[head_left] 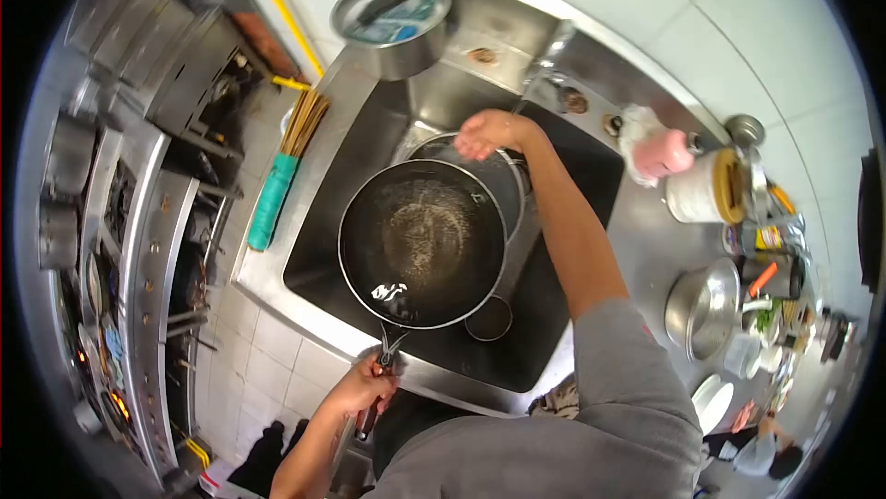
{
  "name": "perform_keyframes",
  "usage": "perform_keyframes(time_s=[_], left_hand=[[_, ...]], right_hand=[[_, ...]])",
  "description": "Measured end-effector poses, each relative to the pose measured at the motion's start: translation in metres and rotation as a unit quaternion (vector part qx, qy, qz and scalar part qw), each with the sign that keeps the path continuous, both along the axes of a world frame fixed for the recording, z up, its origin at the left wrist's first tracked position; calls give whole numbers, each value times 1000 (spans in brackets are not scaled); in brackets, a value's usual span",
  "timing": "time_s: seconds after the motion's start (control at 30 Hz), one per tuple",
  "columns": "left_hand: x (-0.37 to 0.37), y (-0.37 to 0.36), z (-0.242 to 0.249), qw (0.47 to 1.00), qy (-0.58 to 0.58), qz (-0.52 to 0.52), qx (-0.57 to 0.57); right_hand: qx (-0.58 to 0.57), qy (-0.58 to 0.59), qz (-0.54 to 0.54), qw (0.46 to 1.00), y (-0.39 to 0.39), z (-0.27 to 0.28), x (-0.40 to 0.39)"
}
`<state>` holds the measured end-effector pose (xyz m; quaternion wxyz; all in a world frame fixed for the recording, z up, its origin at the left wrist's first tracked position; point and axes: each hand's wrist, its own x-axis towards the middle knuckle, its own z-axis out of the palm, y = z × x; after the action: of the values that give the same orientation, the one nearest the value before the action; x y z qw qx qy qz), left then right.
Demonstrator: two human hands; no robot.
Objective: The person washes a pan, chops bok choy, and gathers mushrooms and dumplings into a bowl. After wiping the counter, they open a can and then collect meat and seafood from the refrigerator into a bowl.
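Note:
My left hand (363,390) is wrapped round the handle of a dark frying pan (369,222), which is held over the steel sink (305,254). The inside of the pan is wet, with a pale patch in its middle and a bright reflection near the handle. Beyond the pan's far rim, my right hand (489,134) is loosely cupped below the faucet (554,47), with no object visible in it. Water seems to run by its wrist. Another round pan or pot (510,187) sits in the sink, partly hidden under the frying pan.
A steel pot (397,58) stands at the sink's far left corner; a teal-wrapped stick bundle (274,199) lies on the left rim. Right of the sink are a pink bottle (663,154), a white bucket (694,187) and a steel bowl (703,310). Stoves (157,250) line the left.

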<state>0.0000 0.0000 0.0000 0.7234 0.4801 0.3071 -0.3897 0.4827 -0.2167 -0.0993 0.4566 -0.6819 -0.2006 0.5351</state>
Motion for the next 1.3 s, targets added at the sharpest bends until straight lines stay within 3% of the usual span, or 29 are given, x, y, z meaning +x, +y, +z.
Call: perform_keyframes(time_s=[0.1,0.33,0.5,0.6,0.67,0.8,0.83,0.87,0.93,1.0,1.07,1.1,1.13,1.17,1.2,1.23,1.27,1.3], left_hand=[[14,-13,-3,1000,-27,6,8],[45,-35,-3,999,-39,-12,12],[77,-38,-18,999,-21,-25,-2],[90,-40,-19,1000,16,-13,-10],[89,-39,-25,1000,9,-16,5],[96,-40,-27,994,-1,-51,93],[97,-39,-27,992,-14,-46,119],[99,-39,-26,988,-31,-41,144],[98,-41,-22,973,-54,-48,219],[91,-35,-34,965,-94,-58,239],[83,-30,-46,949,-137,-53,279],[82,-36,-43,944,-164,-28,287],[80,-42,-34,943,-185,-28,276],[76,-29,-52,893,-296,-49,336],[78,-18,-70,827,-405,-64,384],[84,-22,-68,785,-479,-60,389],[88,-26,-62,738,-550,-50,387],[87,-51,-32,712,-590,-63,377]], right_hand=[[-25,11,40,999,9,56,18],[-294,45,210,931,68,71,74],[-258,17,252,933,72,94,100],[-266,-5,224,937,74,101,103],[-219,13,168,961,71,100,106],[-12,-182,-1,983,59,56,108],[149,-119,-112,975,44,63,79],[185,-66,-209,958,33,86,40],[218,-91,-193,952,-12,124,-14],[351,5,-324,879,-42,107,-64],[337,45,-474,812,-66,102,-131],[261,7,-511,819,-73,100,-163],[225,-187,-479,828,-76,82,-199],[165,-369,-429,808,-81,63,-233],[51,-334,-316,886,-95,88,-275],[-20,-311,-307,899,-90,79,-313],[28,-362,-303,881,-87,40,-352],[-59,-274,-207,937,-93,36,-384]])
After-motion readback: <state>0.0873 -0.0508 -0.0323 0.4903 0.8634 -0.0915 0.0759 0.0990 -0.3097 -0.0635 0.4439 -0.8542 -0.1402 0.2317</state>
